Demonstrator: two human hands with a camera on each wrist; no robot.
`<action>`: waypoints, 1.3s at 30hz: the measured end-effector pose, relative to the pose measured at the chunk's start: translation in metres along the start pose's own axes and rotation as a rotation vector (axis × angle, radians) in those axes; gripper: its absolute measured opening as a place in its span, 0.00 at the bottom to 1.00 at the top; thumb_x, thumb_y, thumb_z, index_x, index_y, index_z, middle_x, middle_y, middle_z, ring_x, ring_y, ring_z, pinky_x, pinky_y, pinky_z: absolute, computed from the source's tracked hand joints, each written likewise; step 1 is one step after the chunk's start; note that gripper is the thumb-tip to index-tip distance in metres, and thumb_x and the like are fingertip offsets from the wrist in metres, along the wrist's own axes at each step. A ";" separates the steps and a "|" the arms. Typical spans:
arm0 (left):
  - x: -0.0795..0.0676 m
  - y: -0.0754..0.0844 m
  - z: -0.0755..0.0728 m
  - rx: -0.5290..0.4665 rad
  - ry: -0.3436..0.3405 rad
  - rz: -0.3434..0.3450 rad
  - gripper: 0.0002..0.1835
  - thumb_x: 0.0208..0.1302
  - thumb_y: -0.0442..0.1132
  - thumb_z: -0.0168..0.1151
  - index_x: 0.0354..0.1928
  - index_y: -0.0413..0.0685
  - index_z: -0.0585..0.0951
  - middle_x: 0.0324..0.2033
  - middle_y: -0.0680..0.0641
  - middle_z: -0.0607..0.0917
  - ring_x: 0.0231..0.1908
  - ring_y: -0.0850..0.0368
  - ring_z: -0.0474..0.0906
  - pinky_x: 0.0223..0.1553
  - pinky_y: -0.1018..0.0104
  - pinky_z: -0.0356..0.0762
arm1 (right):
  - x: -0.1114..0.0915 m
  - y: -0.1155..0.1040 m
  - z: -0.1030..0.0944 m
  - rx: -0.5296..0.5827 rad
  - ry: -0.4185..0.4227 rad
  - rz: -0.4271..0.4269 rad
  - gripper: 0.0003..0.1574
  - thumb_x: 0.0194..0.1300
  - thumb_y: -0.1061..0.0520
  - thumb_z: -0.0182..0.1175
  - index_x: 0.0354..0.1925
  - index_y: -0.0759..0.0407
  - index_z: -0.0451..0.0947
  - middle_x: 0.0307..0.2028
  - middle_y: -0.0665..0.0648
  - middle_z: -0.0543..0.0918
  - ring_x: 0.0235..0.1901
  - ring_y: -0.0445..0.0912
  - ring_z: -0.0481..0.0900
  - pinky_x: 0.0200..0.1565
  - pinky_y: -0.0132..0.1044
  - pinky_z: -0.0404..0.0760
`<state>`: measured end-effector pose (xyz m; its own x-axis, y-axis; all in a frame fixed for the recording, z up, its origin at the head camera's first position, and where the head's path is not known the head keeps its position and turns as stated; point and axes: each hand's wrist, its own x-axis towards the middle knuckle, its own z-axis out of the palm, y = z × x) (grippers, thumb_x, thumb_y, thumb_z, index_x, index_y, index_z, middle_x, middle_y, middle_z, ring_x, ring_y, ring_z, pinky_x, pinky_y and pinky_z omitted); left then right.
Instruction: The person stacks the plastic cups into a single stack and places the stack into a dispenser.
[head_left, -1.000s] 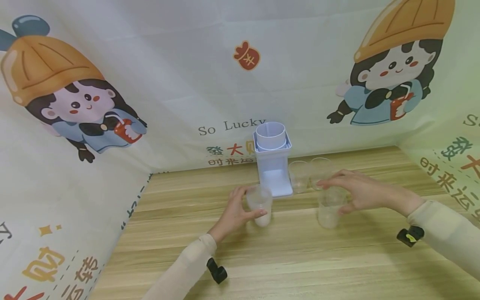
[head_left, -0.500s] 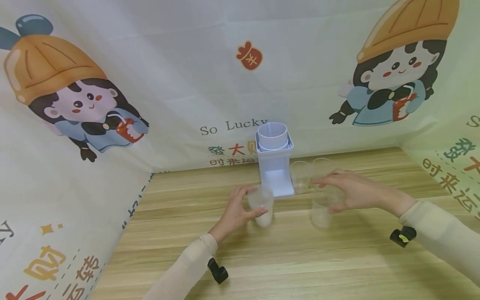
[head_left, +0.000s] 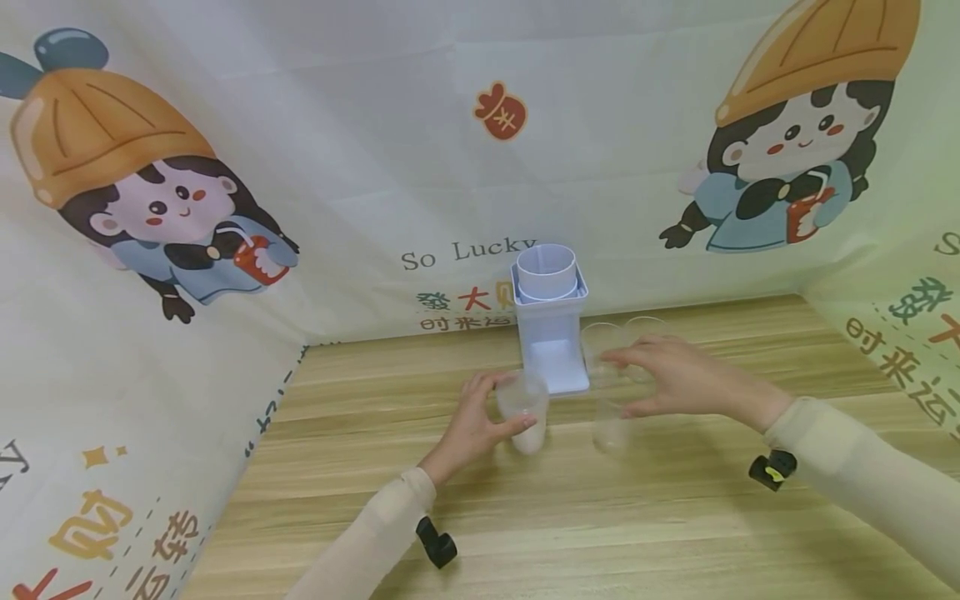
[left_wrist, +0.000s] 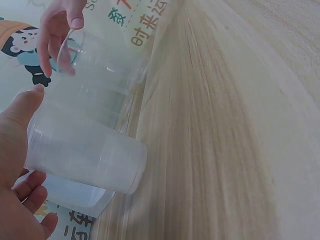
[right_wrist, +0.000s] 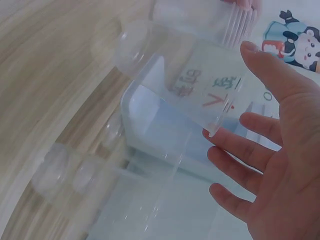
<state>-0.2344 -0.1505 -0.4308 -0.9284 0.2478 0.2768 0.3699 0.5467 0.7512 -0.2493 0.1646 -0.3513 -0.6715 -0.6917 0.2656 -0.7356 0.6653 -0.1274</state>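
My left hand (head_left: 468, 429) holds a stack of nested translucent plastic cups (head_left: 527, 425) upright on the table, thumb on the near side. In the left wrist view the stack (left_wrist: 90, 150) looks cloudy white from its layers. To the right of it, my right hand (head_left: 682, 379) holds a single clear plastic cup (head_left: 612, 432) near its rim. The right wrist view shows this cup (right_wrist: 175, 75) between thumb and index finger, the other fingers spread. From the frames I cannot tell whether its base touches the table.
A pale blue cup-dispenser-like stand (head_left: 551, 342) with a round tube on top stands at the back, behind the left hand's stack. Two more clear cups stand to its right, partly behind my right hand. A printed cloth (head_left: 360, 208) hangs behind the wooden table (head_left: 337, 417).
My right hand has moved left with the clear cup, bringing it closer to the stack. The left hand and the stack stay in place.
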 end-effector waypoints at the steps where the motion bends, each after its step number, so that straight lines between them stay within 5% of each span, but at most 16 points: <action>1: 0.000 0.000 0.000 -0.003 0.000 0.001 0.38 0.53 0.49 0.77 0.64 0.43 0.73 0.61 0.40 0.75 0.63 0.41 0.66 0.65 0.40 0.65 | 0.002 -0.001 0.001 0.001 0.007 -0.004 0.46 0.50 0.39 0.75 0.63 0.56 0.75 0.41 0.50 0.86 0.45 0.49 0.80 0.47 0.48 0.80; 18: -0.001 0.002 0.000 -0.039 -0.027 -0.022 0.39 0.54 0.47 0.76 0.65 0.41 0.72 0.62 0.36 0.73 0.65 0.36 0.63 0.66 0.39 0.63 | 0.027 -0.019 0.010 0.010 -0.014 -0.005 0.48 0.50 0.35 0.73 0.64 0.54 0.74 0.47 0.57 0.86 0.46 0.50 0.82 0.48 0.49 0.82; 39: -0.002 -0.001 0.001 0.006 -0.002 -0.016 0.37 0.53 0.48 0.77 0.64 0.45 0.74 0.60 0.43 0.75 0.62 0.46 0.65 0.65 0.45 0.66 | 0.041 -0.031 0.015 -0.010 -0.008 -0.013 0.52 0.50 0.33 0.73 0.67 0.53 0.71 0.46 0.57 0.86 0.46 0.50 0.80 0.48 0.49 0.80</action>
<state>-0.2331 -0.1508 -0.4326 -0.9343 0.2402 0.2634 0.3548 0.5551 0.7523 -0.2551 0.1114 -0.3512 -0.6622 -0.7027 0.2601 -0.7438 0.6586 -0.1144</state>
